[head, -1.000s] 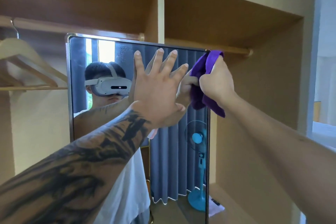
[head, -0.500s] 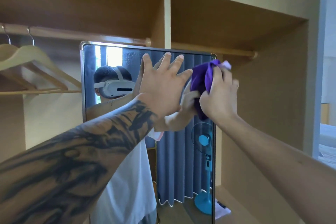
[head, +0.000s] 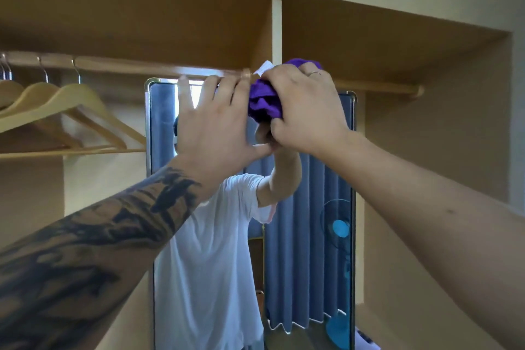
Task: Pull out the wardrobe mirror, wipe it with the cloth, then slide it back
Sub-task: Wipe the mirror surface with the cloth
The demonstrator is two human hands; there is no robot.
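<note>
The tall wardrobe mirror (head: 309,221) stands pulled out in front of the open wardrobe, its thin metal frame running along the top and both sides. My left hand (head: 216,119) lies flat on the upper glass with straight, spread fingers reaching the top edge. My right hand (head: 304,111) grips a bunched purple cloth (head: 264,101) and holds it against the mirror's top middle, right beside my left hand. A white tag sticks out of the cloth at the top. The glass reflects a person in a white shirt, blue curtains and a blue fan.
A wooden hanging rail (head: 159,68) crosses just behind the mirror's top. Wooden hangers (head: 71,105) hang at the left. A vertical divider (head: 276,34) splits the wardrobe. The right compartment wall (head: 443,150) and a low shelf lie beside the mirror.
My right hand has moved the cloth up and leftward from the mirror's right edge to its top middle. My left hand has slid up to the top edge. The view tilted upward.
</note>
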